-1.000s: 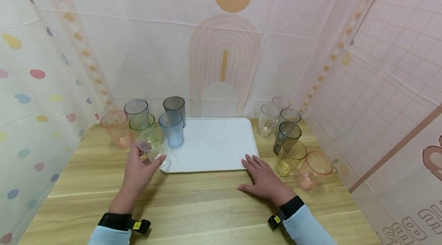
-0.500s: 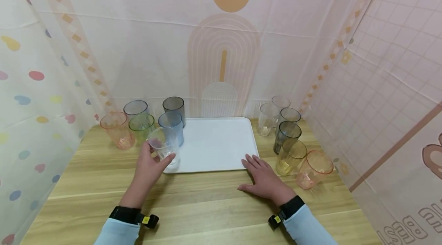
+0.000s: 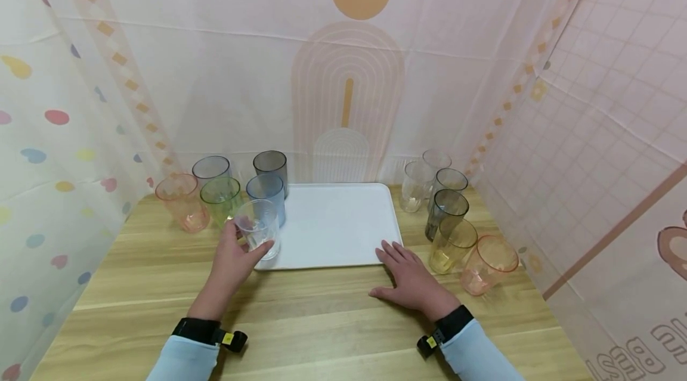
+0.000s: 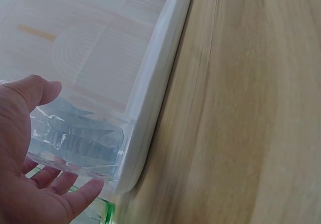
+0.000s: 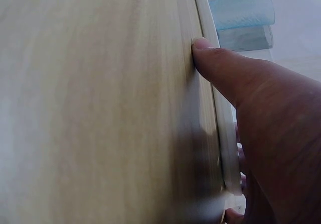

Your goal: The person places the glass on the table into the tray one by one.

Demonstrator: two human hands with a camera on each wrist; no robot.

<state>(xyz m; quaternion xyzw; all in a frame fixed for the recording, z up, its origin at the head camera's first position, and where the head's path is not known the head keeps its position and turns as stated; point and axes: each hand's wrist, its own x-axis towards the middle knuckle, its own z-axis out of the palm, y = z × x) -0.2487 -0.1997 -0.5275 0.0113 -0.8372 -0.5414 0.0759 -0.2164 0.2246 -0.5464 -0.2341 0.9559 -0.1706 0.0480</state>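
Observation:
My left hand (image 3: 232, 259) is around a clear drinking glass (image 3: 263, 232), thumb on the near side and fingers on the far left. The glass stands upright at the tray's front left corner; in the left wrist view the base of the clear glass (image 4: 80, 138) is right at the white tray (image 4: 163, 48). Just behind it on the white tray (image 3: 338, 226) is a blue glass (image 3: 268, 190), with a grey glass (image 3: 271, 161) farther back. My right hand (image 3: 410, 279) lies spread with fingertips on the tray's front right corner, holding nothing.
Left of the tray stand an orange glass (image 3: 185, 205), a green glass (image 3: 220, 193) and a bluish glass (image 3: 211, 166). Along the right are clear glasses (image 3: 414, 190), dark glasses (image 3: 445, 214), a yellow glass (image 3: 452, 247) and another orange glass (image 3: 485, 268). Curtains close off the wooden table (image 3: 322, 321).
My left hand has carried the clear glass rightward, from beside the green glass to the tray's front left corner, then slightly lower. The right hand has stayed in place.

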